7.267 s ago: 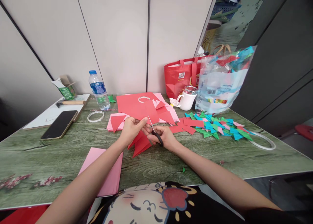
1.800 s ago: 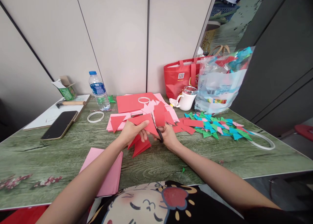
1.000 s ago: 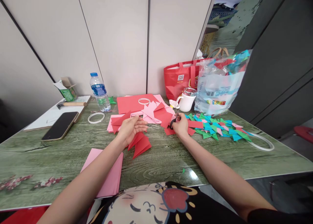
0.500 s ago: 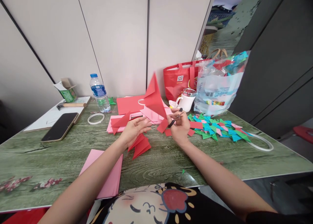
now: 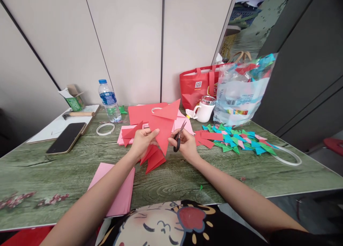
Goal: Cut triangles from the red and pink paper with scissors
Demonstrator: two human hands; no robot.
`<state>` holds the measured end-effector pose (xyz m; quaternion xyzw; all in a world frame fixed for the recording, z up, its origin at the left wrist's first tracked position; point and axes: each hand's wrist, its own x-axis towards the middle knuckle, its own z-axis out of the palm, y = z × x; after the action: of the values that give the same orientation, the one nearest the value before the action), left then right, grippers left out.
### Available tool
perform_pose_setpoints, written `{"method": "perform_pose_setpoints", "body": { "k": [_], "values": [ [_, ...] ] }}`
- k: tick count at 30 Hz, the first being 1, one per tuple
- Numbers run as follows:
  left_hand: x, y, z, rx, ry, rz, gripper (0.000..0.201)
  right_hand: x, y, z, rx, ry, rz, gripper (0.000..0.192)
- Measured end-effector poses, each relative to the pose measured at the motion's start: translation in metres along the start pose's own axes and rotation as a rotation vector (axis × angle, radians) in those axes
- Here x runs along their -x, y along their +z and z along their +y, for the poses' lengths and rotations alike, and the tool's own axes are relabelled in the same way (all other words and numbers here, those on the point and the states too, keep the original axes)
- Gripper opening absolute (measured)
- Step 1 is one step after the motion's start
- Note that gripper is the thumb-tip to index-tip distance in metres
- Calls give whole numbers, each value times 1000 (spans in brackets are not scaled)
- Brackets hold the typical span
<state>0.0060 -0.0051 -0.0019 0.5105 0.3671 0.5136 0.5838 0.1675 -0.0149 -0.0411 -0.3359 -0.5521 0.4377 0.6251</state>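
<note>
Pinching red paper (image 5: 163, 126), left hand (image 5: 142, 144); right hand (image 5: 186, 146) gripping scissors (image 5: 178, 140).

Green wood-grain table (image 5: 187, 181) before pale panelled wall (image 5: 128, 42), dark cabinet (image 5: 308, 78) alongside.

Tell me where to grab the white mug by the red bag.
Take the mug by its handle, coming from the left: the handle juts out on that side towards the red paper, while the red bag and plastic bag crowd its back and right.
</note>
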Motion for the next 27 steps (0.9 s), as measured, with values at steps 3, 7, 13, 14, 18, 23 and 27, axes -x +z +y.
{"method": "perform_pose_setpoints", "body": {
  "k": [3,7,13,14,18,23,27],
  "values": [
    [3,3,0,-9,-73,-88,32,0,2,-1,-55,50,-6,29],
    [5,8,2,12,-161,-174,37,0,3,-2,-64,59,-18,29],
    [1,0,13,-16,38,0,37,-1,-1,-5,67,86,-200,37],
    [0,-2,14,-26,61,18,34,0,-1,-5,67,111,-250,38],
    [-1,-5,15,-81,132,45,28,3,0,0,38,200,-404,37],
    [1,-2,15,-209,179,31,29,4,1,-2,-2,248,-429,36],
    [1,-2,12,-342,165,7,25,5,2,-4,-28,260,-428,36]
  ]
}}
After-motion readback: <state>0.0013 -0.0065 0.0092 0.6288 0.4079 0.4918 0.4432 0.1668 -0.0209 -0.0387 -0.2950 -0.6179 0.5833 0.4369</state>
